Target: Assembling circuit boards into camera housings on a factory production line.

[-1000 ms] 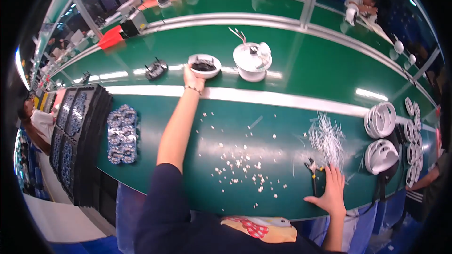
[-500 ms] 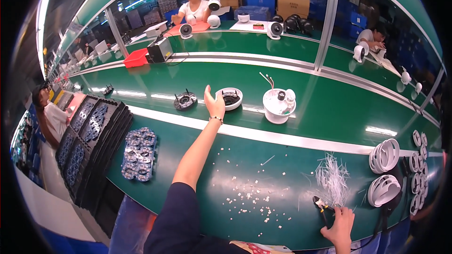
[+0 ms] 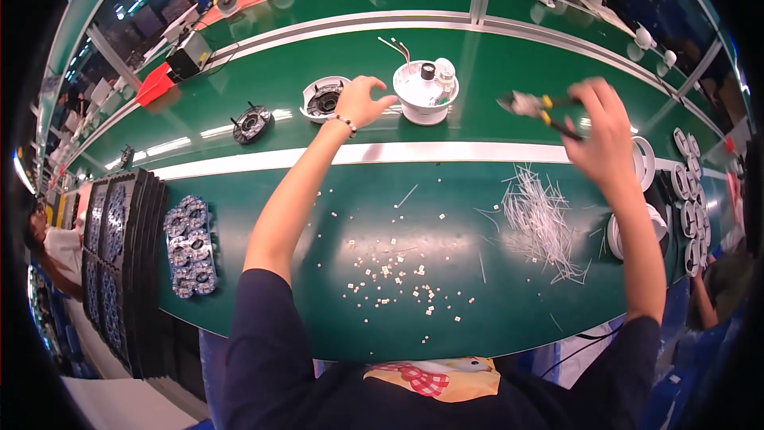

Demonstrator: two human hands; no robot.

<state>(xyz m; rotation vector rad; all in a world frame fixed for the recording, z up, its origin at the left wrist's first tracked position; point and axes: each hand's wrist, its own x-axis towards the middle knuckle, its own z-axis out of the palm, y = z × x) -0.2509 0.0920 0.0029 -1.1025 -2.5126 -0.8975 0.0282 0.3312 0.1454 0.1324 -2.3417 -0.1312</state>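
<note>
My right hand (image 3: 602, 134) grips a pair of cutting pliers (image 3: 525, 105) with dark handles and yellow parts, jaws toward the left. They are raised over the far side of the bench and slightly blurred. My left hand (image 3: 364, 103) has its thumb and fingers apart in a curve, with nothing between them. It reaches between a white round shell (image 3: 312, 110) holding a black ring-shaped part and a white bowl-shaped housing (image 3: 424, 111). Loose wires, a black cylinder and a clear piece stick up from that housing. Left of the shell lies another black ring part (image 3: 251, 124).
Thin white strips (image 3: 541, 227) lie piled near right, and small pale bits (image 3: 398, 271) are scattered mid-bench. Blue circuit boards (image 3: 191, 247) sit left beside stacked black trays (image 3: 131, 271). White rings (image 3: 692, 215) stand at right; a red bin (image 3: 155, 85) is far left.
My right hand has lifted the cutting pliers from beside the strip pile up and away. My left hand has moved from the shell toward the white housing. The view has tilted downward.
</note>
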